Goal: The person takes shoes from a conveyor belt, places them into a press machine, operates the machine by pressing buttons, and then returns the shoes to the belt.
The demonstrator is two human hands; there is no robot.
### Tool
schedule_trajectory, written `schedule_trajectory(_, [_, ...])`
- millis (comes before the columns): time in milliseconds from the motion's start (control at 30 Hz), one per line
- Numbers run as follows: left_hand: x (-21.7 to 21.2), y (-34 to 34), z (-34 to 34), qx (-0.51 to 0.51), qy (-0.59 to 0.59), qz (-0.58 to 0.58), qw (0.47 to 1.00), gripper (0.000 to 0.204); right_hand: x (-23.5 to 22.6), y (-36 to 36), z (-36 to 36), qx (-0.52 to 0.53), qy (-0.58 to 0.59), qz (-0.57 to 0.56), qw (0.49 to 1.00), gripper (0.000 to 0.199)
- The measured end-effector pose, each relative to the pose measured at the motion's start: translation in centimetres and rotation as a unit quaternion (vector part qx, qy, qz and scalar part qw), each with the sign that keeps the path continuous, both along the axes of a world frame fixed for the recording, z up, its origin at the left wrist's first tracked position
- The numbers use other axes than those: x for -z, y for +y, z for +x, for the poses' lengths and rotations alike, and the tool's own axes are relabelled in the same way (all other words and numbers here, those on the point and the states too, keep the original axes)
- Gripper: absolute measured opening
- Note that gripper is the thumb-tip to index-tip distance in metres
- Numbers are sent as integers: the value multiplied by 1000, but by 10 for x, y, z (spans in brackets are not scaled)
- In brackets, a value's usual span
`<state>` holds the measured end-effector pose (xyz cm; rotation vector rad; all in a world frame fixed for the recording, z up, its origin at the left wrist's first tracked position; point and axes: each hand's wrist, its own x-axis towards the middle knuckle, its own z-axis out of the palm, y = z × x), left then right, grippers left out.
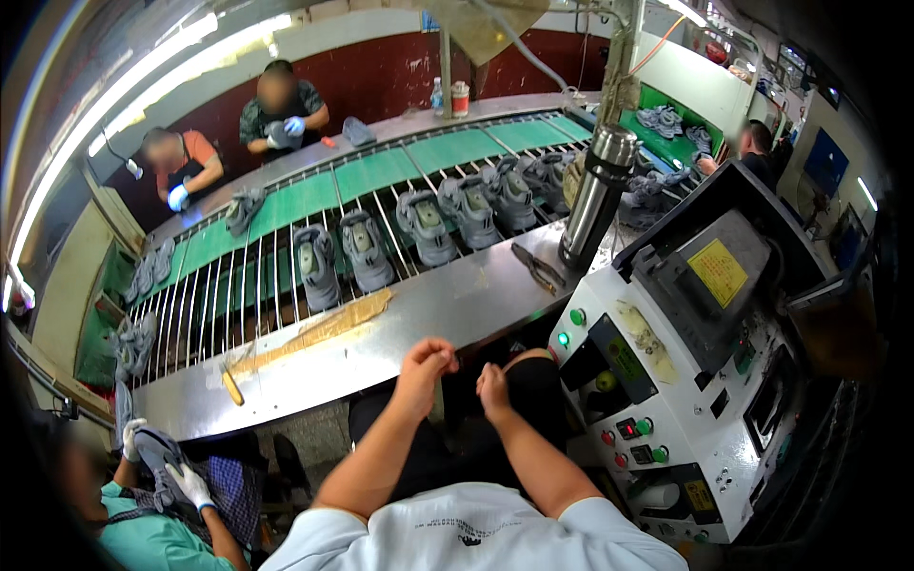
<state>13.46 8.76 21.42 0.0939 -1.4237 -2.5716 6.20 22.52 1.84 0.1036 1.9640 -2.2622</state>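
Observation:
My left hand point(427, 368) is raised in front of the steel ledge point(457, 300), its fingers curled and thumb pressed in. Close beside it, over my lap, my right hand point(493, 389) is also closed, with a small gap between the two. If either holds anything, it is too small or hidden to make out. Beyond the ledge, several grey shoes stand in a row on metal rollers; the nearest ones are a left shoe point(315, 266) and its neighbour point(365, 252). Neither hand touches a shoe.
A steel thermos point(598, 195) and pliers point(538, 268) stand and lie at the ledge's right end. A yellow-handled tool point(231, 384) lies at its left. A white machine point(657, 400) with buttons rises at my right. Co-workers handle shoes at lower left and across the green conveyor point(367, 176).

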Motion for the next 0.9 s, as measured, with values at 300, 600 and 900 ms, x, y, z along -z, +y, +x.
schedule_trajectory(300, [260,-17,-3,90,-307,30,947,7,47,-13,15,-100,-86,67,989,34])
schedule_trajectory(600, [294,-4,-18,133,-312,166,926,22,56,-22,17,-137,-47,271,952,41])
schedule_trajectory(900, [281,-4,-27,181,-323,158,916,24,79,-19,6,-101,-56,237,965,42])
